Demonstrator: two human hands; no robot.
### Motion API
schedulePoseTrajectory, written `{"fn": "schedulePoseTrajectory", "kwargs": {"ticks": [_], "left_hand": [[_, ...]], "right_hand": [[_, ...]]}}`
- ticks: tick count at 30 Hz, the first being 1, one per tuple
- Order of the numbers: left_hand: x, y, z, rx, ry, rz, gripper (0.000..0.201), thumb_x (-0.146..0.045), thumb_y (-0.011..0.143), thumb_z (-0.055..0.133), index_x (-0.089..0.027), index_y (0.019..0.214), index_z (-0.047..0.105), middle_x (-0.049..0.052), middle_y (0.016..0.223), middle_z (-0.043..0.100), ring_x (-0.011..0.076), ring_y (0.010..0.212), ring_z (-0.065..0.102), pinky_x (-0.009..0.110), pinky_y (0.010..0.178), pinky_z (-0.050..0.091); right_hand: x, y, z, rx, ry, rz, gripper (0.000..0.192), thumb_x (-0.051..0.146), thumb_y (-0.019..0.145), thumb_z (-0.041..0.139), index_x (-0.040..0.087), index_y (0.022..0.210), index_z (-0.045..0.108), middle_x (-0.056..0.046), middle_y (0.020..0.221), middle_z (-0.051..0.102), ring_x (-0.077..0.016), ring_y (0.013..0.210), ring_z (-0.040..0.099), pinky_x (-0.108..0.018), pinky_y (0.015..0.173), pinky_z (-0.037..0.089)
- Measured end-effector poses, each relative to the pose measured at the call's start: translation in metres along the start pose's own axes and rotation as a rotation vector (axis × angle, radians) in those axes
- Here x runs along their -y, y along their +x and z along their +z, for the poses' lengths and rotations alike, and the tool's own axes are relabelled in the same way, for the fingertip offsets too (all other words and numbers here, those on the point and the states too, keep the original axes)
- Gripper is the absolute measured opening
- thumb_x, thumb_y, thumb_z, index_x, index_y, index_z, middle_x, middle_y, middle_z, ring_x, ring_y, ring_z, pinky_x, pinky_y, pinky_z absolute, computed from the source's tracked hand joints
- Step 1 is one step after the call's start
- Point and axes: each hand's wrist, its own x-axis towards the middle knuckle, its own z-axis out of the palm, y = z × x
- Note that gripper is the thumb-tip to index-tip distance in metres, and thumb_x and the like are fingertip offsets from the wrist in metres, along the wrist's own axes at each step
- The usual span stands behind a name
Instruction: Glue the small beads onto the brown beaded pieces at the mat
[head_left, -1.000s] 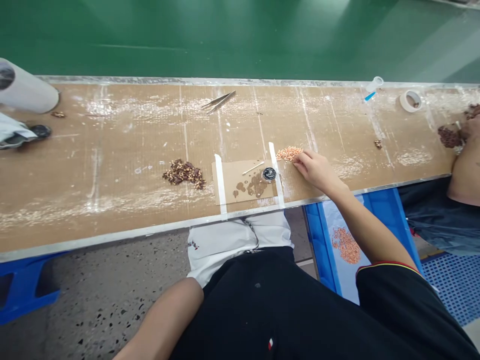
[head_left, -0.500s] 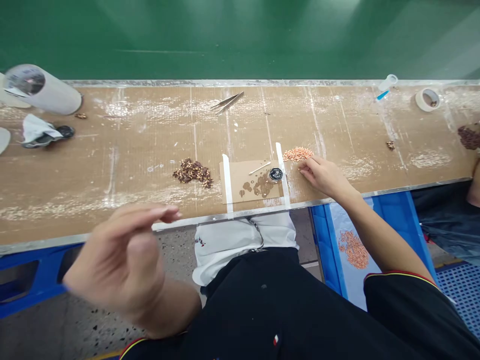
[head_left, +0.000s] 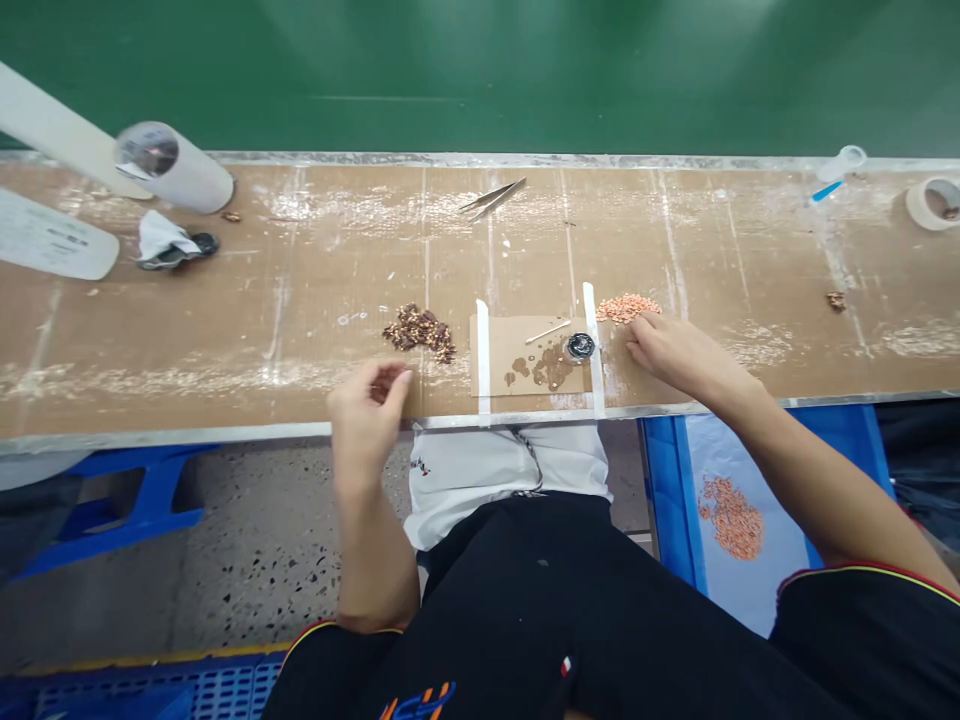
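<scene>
My right hand [head_left: 679, 355] lies on the brown worktable [head_left: 300, 290], fingertips touching a small pile of pink pieces [head_left: 628, 307]. My left hand [head_left: 366, 412] hovers at the table's front edge with fingers curled; whether anything is in it is unclear. A pile of brown pieces [head_left: 418, 330] lies just beyond it. Between the hands is a cardboard patch [head_left: 510, 350] held by two white tape strips, with brown stains, a thin white stick [head_left: 547, 331] and a small black round part [head_left: 580, 346].
Tweezers [head_left: 495, 197] lie at the far edge. White tubes [head_left: 176, 165] and a crumpled rag [head_left: 161, 240] sit far left. A tape roll [head_left: 930, 200] and small dropper bottle [head_left: 836, 170] are far right. A blue bin [head_left: 667, 500] holding pink pieces stands below right.
My left hand dropped from close to the camera down to the table's front edge near the brown pile, fingers curling. The view shifted left. My right hand stayed at the pink pile.
</scene>
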Motion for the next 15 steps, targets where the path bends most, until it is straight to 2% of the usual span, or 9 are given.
{"fn": "schedulePoseTrajectory", "kwargs": {"ticks": [2, 5, 10, 15], "left_hand": [[-0.003, 0.002, 0.007, 0.037, 0.047, 0.019, 0.005, -0.026, 0.086, 0.071, -0.022, 0.085, 0.073, 0.003, 0.081, 0.073, 0.0179, 0.07, 0.063, 0.032, 0.067, 0.052], [-0.008, 0.005, 0.018, 0.025, 0.104, 0.06, 0.003, -0.021, 0.086, 0.069, -0.022, 0.084, 0.071, 0.002, 0.082, 0.07, 0.018, 0.071, 0.062, 0.033, 0.071, 0.052], [-0.017, 0.005, 0.032, 0.082, 0.181, 0.112, 0.012, -0.013, 0.091, 0.063, -0.02, 0.09, 0.072, 0.004, 0.092, 0.07, 0.0176, 0.075, 0.063, 0.034, 0.077, 0.054], [-0.016, 0.001, 0.039, 0.121, 0.288, 0.173, 0.016, -0.012, 0.094, 0.061, -0.021, 0.097, 0.074, 0.007, 0.099, 0.067, 0.0228, 0.086, 0.067, 0.039, 0.084, 0.055]], "right_hand": [[-0.003, -0.002, 0.001, 0.013, 0.008, 0.01, 0.012, 0.015, 0.093, 0.056, 0.022, 0.083, 0.055, -0.014, 0.085, 0.067, -0.0277, 0.077, 0.062, -0.038, 0.068, 0.039], [-0.005, -0.006, 0.003, 0.004, 0.045, 0.018, 0.015, 0.02, 0.091, 0.058, 0.024, 0.079, 0.05, -0.009, 0.077, 0.063, -0.026, 0.072, 0.061, -0.037, 0.066, 0.04], [-0.002, -0.012, 0.003, -0.056, 0.08, 0.029, 0.018, 0.024, 0.093, 0.054, 0.027, 0.077, 0.045, -0.005, 0.073, 0.059, -0.0236, 0.068, 0.059, -0.035, 0.062, 0.039], [-0.003, -0.012, 0.002, -0.078, 0.103, 0.016, 0.019, 0.025, 0.092, 0.054, 0.027, 0.076, 0.043, -0.005, 0.074, 0.06, -0.0238, 0.071, 0.06, -0.034, 0.063, 0.04]]}}
